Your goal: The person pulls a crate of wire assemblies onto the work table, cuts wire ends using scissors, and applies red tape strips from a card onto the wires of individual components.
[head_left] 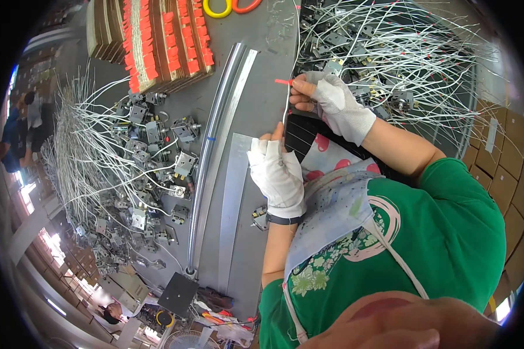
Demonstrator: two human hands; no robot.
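My right hand (337,107), in a white fingerless glove, pinches a short, thin red strip (283,81) by one end. Close to it, a thin white wire (287,104) runs along the table's near edge. Below, my left hand (278,174), gloved alike, has its fingertips closed on the lower part of that wire. A small metal switch-like part (260,217) lies beside my left wrist. Whether the wire joins that part is hidden by the hand.
Grey metal parts with long white wires pile up at the left (151,139) and right (372,64). Brown bundles with red tabs (172,43) stand at the back, near yellow-and-red scissor handles (218,10). A shiny metal tube (209,139) and flat strips (233,192) cross the table.
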